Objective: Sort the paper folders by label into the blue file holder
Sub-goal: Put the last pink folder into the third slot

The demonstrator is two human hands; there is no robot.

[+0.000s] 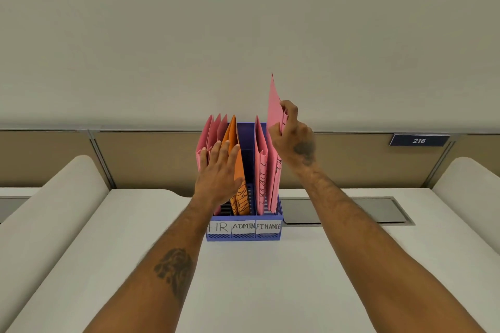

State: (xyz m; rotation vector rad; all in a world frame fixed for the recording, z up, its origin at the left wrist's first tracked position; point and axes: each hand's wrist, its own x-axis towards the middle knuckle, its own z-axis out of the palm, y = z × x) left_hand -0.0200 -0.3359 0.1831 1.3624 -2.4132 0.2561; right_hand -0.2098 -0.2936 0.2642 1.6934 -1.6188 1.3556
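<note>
Blue slotted plastic file holder (244, 217) on white desk (257, 278) | left hand (220, 170) spread flat against orange folder (239, 170), ADMIN slot | right hand (293, 134) pinching thin pink folder (273, 116), upright, FINANCE slot

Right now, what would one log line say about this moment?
right hand: grip on pink folder, over FINANCE slot | left hand: flat against orange folder | blue file holder: on desk

The file holder (243, 235) stands on the desk (243, 292) before me. My left hand (219, 170) rests against folders (209, 138) in its left compartments. My right hand (292, 135) holds a folder (273, 105) above its right compartment.
</note>
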